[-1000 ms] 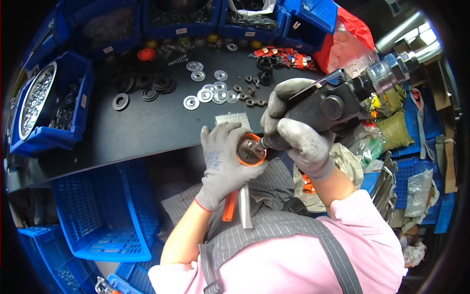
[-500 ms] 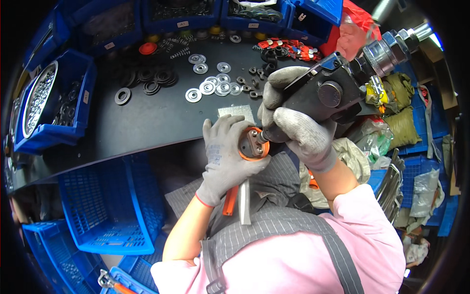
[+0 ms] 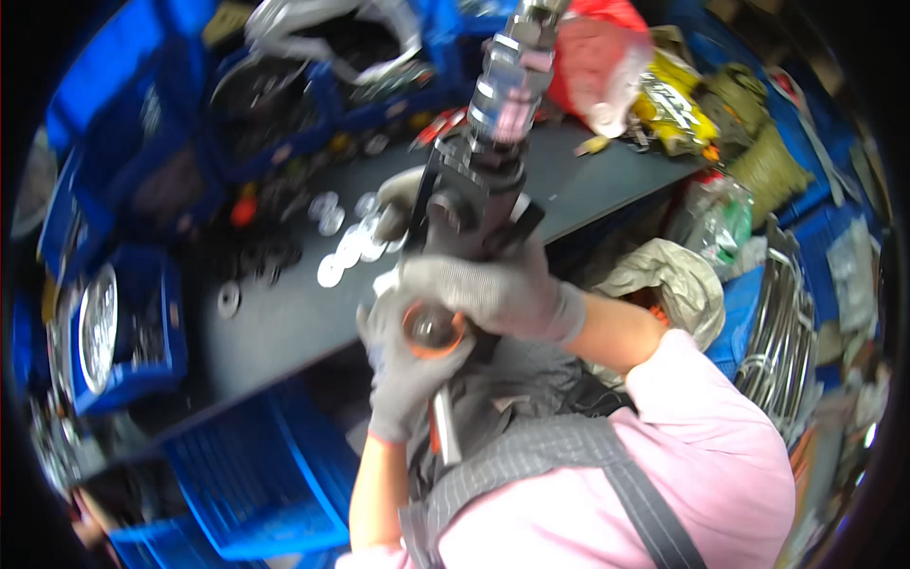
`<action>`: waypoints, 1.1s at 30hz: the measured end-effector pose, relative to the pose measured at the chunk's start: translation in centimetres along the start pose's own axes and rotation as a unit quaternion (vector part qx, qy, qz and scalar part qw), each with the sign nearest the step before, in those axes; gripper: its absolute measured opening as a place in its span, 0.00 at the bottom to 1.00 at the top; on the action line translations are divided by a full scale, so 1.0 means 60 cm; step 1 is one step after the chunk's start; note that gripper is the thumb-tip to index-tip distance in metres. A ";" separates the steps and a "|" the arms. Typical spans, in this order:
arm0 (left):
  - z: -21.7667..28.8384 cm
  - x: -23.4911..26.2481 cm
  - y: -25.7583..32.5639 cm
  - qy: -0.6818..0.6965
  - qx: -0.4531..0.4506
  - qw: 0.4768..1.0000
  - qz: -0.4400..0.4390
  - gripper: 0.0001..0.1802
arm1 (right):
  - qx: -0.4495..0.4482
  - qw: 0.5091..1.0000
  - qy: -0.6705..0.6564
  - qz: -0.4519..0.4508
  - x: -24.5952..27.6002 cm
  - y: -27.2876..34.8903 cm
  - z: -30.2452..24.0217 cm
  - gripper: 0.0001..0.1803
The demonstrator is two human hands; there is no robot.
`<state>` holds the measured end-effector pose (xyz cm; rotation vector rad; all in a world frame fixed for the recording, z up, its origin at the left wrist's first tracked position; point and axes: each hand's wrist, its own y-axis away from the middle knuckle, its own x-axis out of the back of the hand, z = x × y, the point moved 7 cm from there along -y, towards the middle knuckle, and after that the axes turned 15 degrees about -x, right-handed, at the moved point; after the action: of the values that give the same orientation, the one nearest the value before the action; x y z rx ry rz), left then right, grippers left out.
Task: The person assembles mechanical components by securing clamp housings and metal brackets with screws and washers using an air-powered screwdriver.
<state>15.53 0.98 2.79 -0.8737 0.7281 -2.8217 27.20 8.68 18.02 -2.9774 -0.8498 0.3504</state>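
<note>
The whole picture is blurred by motion. My left hand (image 3: 398, 365), in a grey glove, is wrapped around a round orange-rimmed part (image 3: 434, 353) with a dark centre. Below that part hangs a grey and orange handle (image 3: 445, 427). My right hand (image 3: 498, 294), also gloved, grips a black pneumatic driver (image 3: 464, 213), whose metal hose fitting (image 3: 512, 90) points up and away from me. The driver's nose is hidden behind my right hand, so I cannot tell whether it touches the orange-rimmed part. Both hands are close together over my lap, at the bench's near edge.
On the dark bench (image 3: 275, 332) lie shiny metal discs (image 3: 349, 248) and black rings (image 3: 261, 261). Blue parts bins (image 3: 118, 375) line its left and back. A red bag (image 3: 602, 62) stands behind, a blue crate (image 3: 261, 474) below left, metal strips (image 3: 773, 351) at right.
The driver has swung from slanting right to nearly upright, and my right hand has come left over the bench edge. The view has turned. The orange-rimmed part stays in my left hand.
</note>
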 end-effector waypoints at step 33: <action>0.365 0.301 0.166 0.301 -0.031 0.936 0.179 0.36 | 0.081 0.952 0.295 0.023 0.224 0.161 0.096 0.33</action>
<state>12.25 -21.02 23.07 0.1497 0.9265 -2.7201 42.03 7.29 8.77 -2.6962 -0.6377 -0.4346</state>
